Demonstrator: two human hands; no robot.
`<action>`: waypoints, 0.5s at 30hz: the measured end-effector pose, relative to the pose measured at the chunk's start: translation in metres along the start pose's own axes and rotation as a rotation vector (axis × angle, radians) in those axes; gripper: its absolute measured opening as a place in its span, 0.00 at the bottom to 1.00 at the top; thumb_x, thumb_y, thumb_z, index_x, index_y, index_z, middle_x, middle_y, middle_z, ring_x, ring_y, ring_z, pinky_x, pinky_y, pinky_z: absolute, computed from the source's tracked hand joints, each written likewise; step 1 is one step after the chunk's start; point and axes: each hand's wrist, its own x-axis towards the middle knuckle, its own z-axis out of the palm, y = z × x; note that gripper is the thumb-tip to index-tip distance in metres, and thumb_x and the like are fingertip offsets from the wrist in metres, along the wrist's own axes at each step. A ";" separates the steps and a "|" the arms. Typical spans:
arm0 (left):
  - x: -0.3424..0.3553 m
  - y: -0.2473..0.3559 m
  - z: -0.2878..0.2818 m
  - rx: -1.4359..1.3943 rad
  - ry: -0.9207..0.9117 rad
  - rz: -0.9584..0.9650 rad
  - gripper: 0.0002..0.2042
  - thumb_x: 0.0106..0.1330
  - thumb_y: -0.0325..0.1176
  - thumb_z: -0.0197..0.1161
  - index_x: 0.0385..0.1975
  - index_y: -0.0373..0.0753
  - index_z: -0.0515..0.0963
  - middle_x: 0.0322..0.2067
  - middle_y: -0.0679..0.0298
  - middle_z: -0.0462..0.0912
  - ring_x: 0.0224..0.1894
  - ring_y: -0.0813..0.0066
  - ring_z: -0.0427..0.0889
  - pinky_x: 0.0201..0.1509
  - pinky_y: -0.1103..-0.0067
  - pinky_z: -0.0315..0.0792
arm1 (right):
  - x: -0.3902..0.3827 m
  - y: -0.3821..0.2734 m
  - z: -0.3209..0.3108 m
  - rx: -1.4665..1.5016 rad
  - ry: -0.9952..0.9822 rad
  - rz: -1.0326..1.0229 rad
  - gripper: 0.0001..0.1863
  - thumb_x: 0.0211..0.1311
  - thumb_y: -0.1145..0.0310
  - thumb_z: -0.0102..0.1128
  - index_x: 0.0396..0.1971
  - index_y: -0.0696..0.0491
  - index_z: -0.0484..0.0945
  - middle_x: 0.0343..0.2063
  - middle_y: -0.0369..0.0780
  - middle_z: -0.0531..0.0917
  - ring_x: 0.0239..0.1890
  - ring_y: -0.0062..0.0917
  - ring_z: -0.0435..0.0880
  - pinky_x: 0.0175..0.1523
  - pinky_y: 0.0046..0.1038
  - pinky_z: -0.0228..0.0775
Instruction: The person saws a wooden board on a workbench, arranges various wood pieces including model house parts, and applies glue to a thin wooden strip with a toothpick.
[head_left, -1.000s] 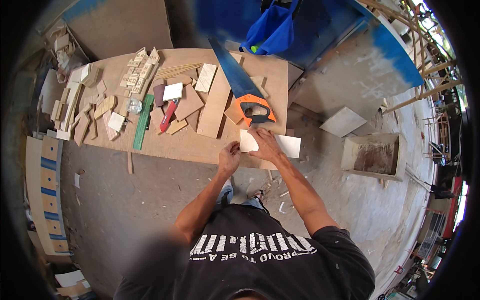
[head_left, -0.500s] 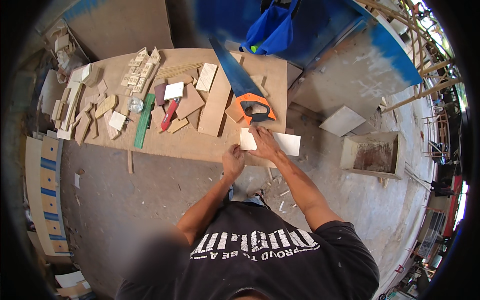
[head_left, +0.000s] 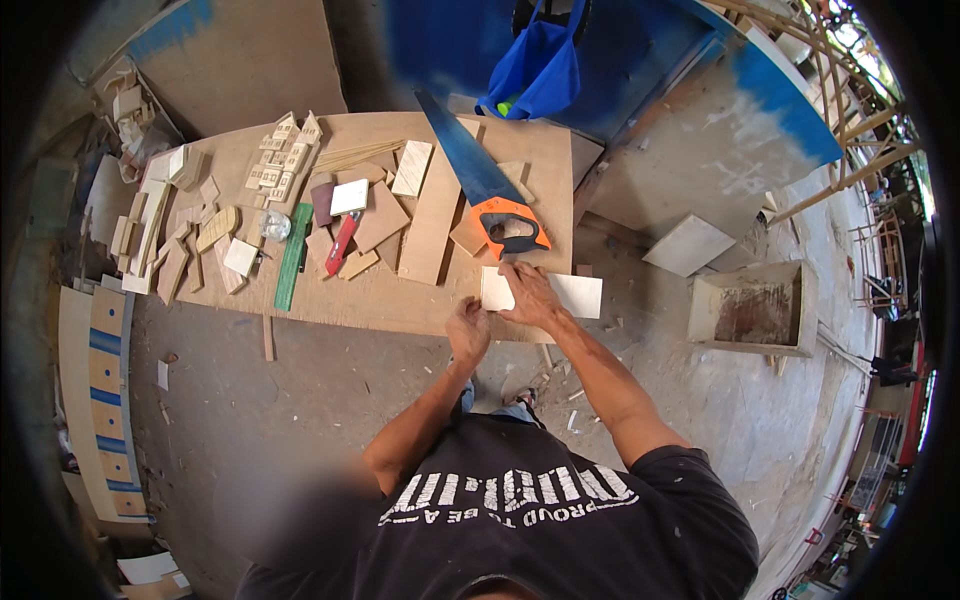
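My right hand (head_left: pixel 530 295) grips a pale white board (head_left: pixel 578 296) lying at the workbench's near right edge (head_left: pixel 360 305), fingers bent over its top. My left hand (head_left: pixel 468 325) is closed at that board's left end, and what its fingertips hold is hidden. Just beyond lies a handsaw (head_left: pixel 478 180) with an orange and black handle. Left of it are a long plywood strip (head_left: pixel 428 230), a red cutter (head_left: pixel 340 245), a green straight strip (head_left: pixel 295 260) and several small wood pieces (head_left: pixel 380 215).
Small wooden house models (head_left: pixel 283 155) sit at the back left. A blue bag (head_left: pixel 530 70) hangs behind the bench. On the floor at right are a box (head_left: pixel 700 310) and a loose panel (head_left: pixel 688 245). A curved striped board (head_left: pixel 110 420) stands at left.
The view has shifted slightly, so the bench sits a little lower in it. Both my hands stay at the white board, with little visible movement.
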 end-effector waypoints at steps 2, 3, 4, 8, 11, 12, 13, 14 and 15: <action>0.018 0.005 0.011 -0.108 0.050 0.084 0.18 0.64 0.23 0.57 0.53 0.21 0.72 0.47 0.43 0.83 0.50 0.61 0.84 0.56 0.74 0.76 | 0.001 -0.003 -0.002 -0.005 0.000 0.011 0.42 0.39 0.55 0.79 0.54 0.50 0.64 0.50 0.44 0.76 0.60 0.38 0.71 0.59 0.43 0.60; 0.029 0.006 0.018 -0.218 0.097 0.166 0.18 0.64 0.23 0.57 0.52 0.21 0.73 0.45 0.43 0.83 0.49 0.59 0.85 0.56 0.73 0.76 | 0.002 -0.004 -0.003 0.010 0.013 0.011 0.42 0.40 0.55 0.78 0.55 0.50 0.64 0.51 0.44 0.76 0.60 0.38 0.71 0.59 0.43 0.60; 0.038 0.006 0.023 -0.206 0.082 0.168 0.17 0.63 0.21 0.57 0.53 0.22 0.73 0.46 0.43 0.83 0.52 0.59 0.84 0.58 0.72 0.75 | 0.001 -0.004 -0.002 0.026 0.024 0.010 0.42 0.40 0.55 0.78 0.55 0.50 0.64 0.51 0.44 0.76 0.60 0.39 0.71 0.59 0.43 0.60; 0.044 0.008 0.022 -0.090 0.044 0.083 0.19 0.60 0.19 0.59 0.53 0.24 0.73 0.46 0.45 0.84 0.49 0.60 0.85 0.55 0.72 0.77 | 0.003 0.001 0.008 0.044 0.050 -0.038 0.43 0.40 0.55 0.78 0.56 0.50 0.64 0.51 0.45 0.76 0.60 0.39 0.71 0.59 0.43 0.60; 0.044 0.006 0.025 -0.005 0.088 0.036 0.19 0.59 0.16 0.57 0.52 0.24 0.74 0.46 0.46 0.84 0.50 0.62 0.85 0.56 0.73 0.76 | 0.004 0.001 0.006 0.031 0.065 -0.018 0.44 0.39 0.55 0.79 0.57 0.50 0.64 0.51 0.45 0.77 0.61 0.39 0.71 0.59 0.44 0.59; 0.041 0.009 0.024 -0.014 0.099 0.028 0.19 0.59 0.16 0.57 0.52 0.24 0.74 0.46 0.46 0.84 0.50 0.62 0.85 0.56 0.73 0.76 | 0.000 0.000 0.003 0.057 0.034 -0.002 0.44 0.39 0.55 0.79 0.57 0.50 0.64 0.51 0.45 0.77 0.61 0.39 0.71 0.60 0.44 0.59; 0.040 0.013 0.022 -0.005 0.103 0.034 0.19 0.58 0.16 0.57 0.51 0.24 0.75 0.46 0.46 0.84 0.50 0.62 0.85 0.56 0.73 0.76 | -0.002 0.000 0.000 0.082 0.004 0.017 0.44 0.39 0.55 0.79 0.57 0.51 0.64 0.51 0.45 0.77 0.61 0.39 0.71 0.60 0.44 0.59; 0.039 0.016 0.019 0.004 0.106 0.041 0.19 0.57 0.15 0.56 0.51 0.24 0.75 0.46 0.46 0.84 0.50 0.61 0.85 0.56 0.73 0.76 | 0.004 -0.004 0.001 0.064 0.029 0.006 0.44 0.39 0.54 0.79 0.57 0.51 0.64 0.52 0.45 0.77 0.61 0.39 0.71 0.60 0.43 0.59; 0.045 -0.003 0.018 -0.123 0.097 0.055 0.19 0.57 0.16 0.58 0.51 0.25 0.76 0.46 0.46 0.85 0.50 0.61 0.85 0.56 0.72 0.77 | 0.003 -0.007 -0.001 0.054 0.012 0.007 0.44 0.39 0.54 0.79 0.57 0.51 0.64 0.52 0.45 0.77 0.61 0.39 0.71 0.60 0.43 0.59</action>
